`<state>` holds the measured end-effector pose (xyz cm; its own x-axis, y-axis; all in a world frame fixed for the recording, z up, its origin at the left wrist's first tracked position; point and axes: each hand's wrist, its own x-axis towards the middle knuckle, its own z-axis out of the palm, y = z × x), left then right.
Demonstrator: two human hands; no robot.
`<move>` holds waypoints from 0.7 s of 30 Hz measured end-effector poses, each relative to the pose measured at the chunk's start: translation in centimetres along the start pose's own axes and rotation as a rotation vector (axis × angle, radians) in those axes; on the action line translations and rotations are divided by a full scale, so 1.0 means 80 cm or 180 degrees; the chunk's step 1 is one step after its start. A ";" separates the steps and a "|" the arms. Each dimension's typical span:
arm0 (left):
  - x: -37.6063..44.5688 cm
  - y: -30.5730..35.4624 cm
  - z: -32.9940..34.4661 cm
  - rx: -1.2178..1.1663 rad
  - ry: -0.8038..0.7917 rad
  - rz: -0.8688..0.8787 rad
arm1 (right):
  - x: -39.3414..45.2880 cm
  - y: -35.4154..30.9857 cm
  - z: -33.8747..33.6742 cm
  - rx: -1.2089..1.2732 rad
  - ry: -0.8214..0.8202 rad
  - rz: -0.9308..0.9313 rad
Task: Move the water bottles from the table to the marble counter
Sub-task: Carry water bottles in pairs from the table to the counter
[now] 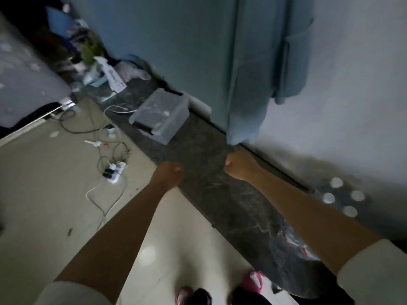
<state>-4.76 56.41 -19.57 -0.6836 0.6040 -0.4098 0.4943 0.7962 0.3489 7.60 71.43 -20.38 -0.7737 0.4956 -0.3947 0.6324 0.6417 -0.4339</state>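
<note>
Bottles (340,197) are showing in the head view as a cluster of four pale round caps standing on the dark marble counter (211,190), at its right end close to the wall (352,95). Their clear bodies are barely registering against the dark stone, so the count is resting on the caps alone. More clear plastic with red markings (293,241) is lying nearer the camera on the same ledge; whether it is further bottles or wrapping cannot be determined.

Judged from this layout, at least four bottles are already sitting at the destination. The table is not appearing in view, so what remains there cannot be assessed.

The left hand (170,175) is reaching forward over the counter's front edge with fingers curled into a fist, holding nothing visible. The right hand (239,165) is hovering over the counter near the hanging blue cloth (248,73), likewise curled and holding nothing.

A lidded clear box (159,115) is resting farther along the counter. Cables and a power strip (113,170) are lying on the floor (44,183).

Low light and motion blur are softening everything. The upper-left clutter is unreadable, and the right forearm is covering part of the counter.
</note>
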 end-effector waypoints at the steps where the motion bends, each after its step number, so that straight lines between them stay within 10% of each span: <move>1: -0.009 -0.030 -0.019 -0.0015 0.0167 -0.0114 | 0.007 -0.037 0.002 -0.0116 -0.0010 -0.0190; 21: -0.268 -0.599 -0.292 0.0499 0.1473 -0.2156 | 0.002 -0.728 0.200 -0.1195 0.0047 -0.2557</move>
<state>-26.36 4.48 -7.79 -0.9944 -0.0558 -0.0892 -0.0575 0.9982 0.0161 -28.75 24.74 -8.11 -0.9807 -0.1813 -0.0734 -0.1542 0.9475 -0.2801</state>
